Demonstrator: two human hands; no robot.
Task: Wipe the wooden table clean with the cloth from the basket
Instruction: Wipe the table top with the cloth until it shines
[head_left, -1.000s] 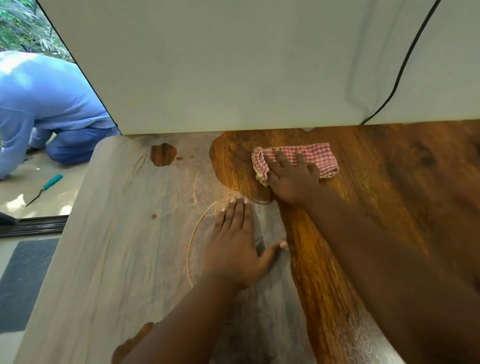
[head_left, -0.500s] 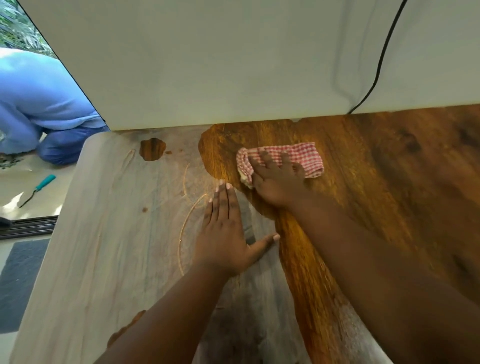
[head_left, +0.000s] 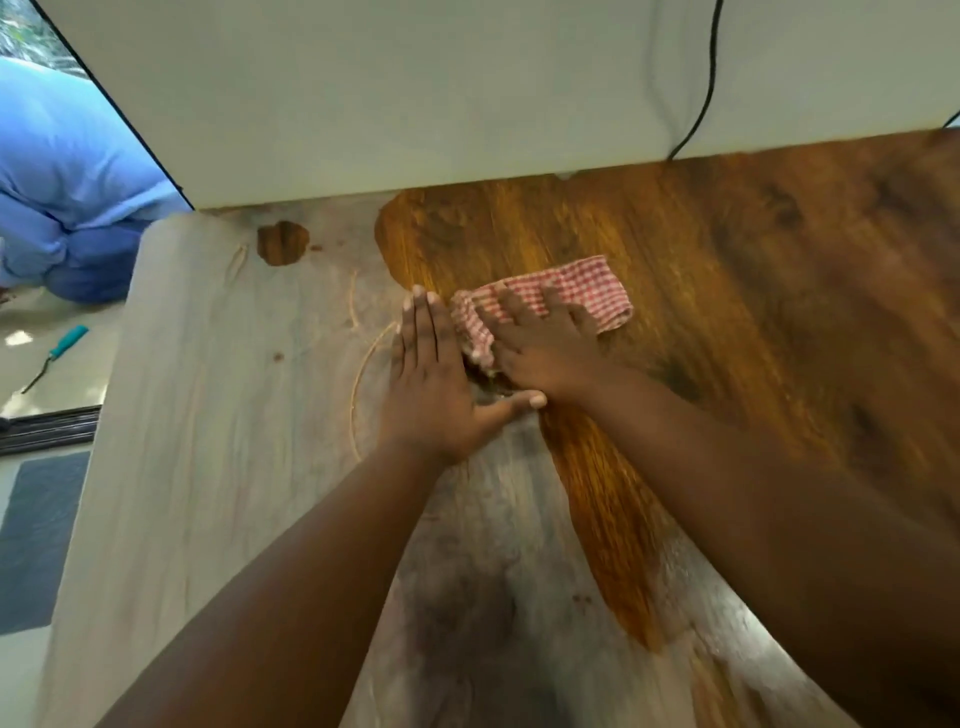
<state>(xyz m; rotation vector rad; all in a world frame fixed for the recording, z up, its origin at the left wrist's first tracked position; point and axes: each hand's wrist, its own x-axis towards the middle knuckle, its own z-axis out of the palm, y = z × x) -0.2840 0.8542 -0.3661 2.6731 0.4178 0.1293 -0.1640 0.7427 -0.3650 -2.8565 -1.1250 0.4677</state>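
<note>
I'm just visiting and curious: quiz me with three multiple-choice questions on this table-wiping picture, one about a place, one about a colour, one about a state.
1. Where does the checked cloth lie?
A. on the floor
B. on the brown wooden table
C. on the wall

2. What colours is the cloth?
A. red and white
B. blue
C. green

3. How is the left hand?
A. clenched in a fist
B. gripping the cloth
C. flat, fingers straight

Answers:
1 B, the right hand presses it onto the shiny brown wood.
2 A, its small checks are red and white.
3 C, its palm rests on the dusty grey part, beside the cloth.
</note>
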